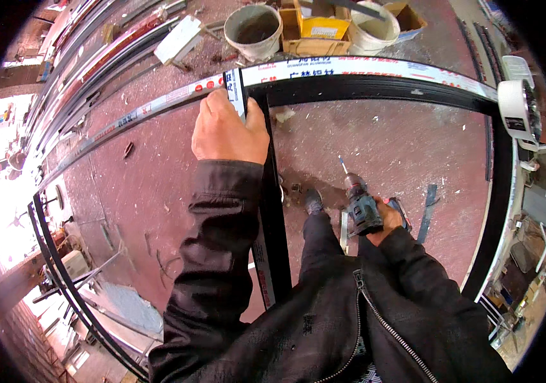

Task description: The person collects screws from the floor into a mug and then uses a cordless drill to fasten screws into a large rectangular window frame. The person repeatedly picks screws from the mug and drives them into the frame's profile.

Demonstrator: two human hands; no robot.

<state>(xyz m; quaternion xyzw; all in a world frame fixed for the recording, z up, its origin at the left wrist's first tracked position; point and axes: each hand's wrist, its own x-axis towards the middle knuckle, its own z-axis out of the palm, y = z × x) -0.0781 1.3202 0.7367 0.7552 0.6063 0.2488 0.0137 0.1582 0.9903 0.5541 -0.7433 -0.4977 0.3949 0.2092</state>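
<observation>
My left hand (231, 127) is closed round a short profile piece (234, 89) with printed film, where the upright bar (273, 236) meets the top rail of a large black metal frame (375, 90). Its thumb lies on the right side of that piece, and the fingertips are partly hidden. Down by my legs, my right hand (388, 220) grips a cordless drill (363, 207) by its handle. The drill's thin bit (342, 163) points up and away from me, apart from the frame. Printed protective film covers the rail's upper face.
Beyond the rail stand a dirty white bucket (254, 32), a yellow box (324, 27) and another bucket (375, 29). Long metal profiles (104, 57) lie at the far left. A white fan-like device (519, 113) is by the right corner. A dark strip (427, 212) rests on the reddish floor.
</observation>
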